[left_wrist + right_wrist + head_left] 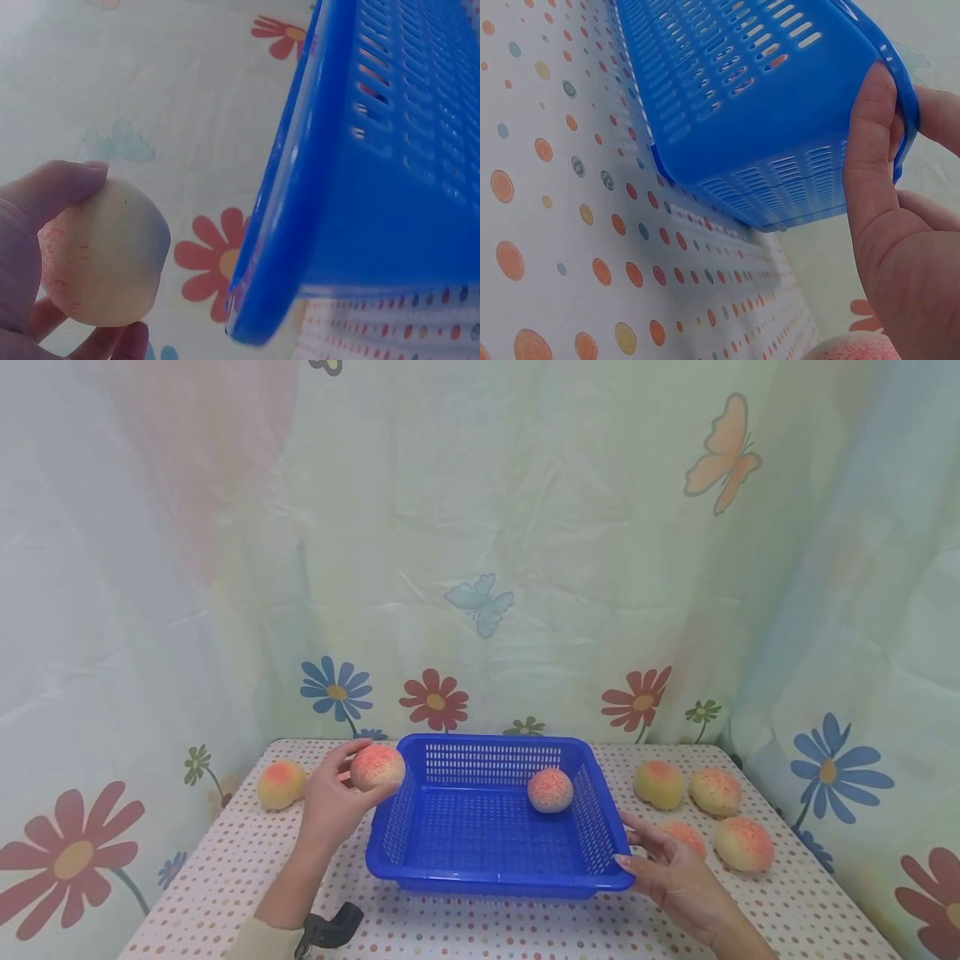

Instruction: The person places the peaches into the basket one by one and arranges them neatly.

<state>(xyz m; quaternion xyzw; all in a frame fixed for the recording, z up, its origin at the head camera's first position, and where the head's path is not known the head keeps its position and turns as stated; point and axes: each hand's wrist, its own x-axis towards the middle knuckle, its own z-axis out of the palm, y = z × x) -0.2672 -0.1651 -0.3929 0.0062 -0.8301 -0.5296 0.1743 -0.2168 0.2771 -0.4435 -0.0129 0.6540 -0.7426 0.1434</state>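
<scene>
A pink-and-cream peach (378, 768) is held by my left hand (333, 802), raised beside the back left corner of a blue plastic basket (495, 878). In the left wrist view, thumb and fingers curve around this peach (112, 255), with the basket's rim (289, 180) a short way to the right. My right hand (678, 877) grips the basket at its front right corner. The right wrist view shows its thumb and fingers on either side of the rim (909, 112). Inside the basket, toward the back right, lies another speckled peach (551, 790).
One yellow peach (282, 785) sits at the table's left edge. Several more lie right of the basket, among them a yellow one (659, 784) and a large pink one (744, 844). A dotted cloth (450, 935) covers the table; a flowered curtain (525, 685) hangs behind.
</scene>
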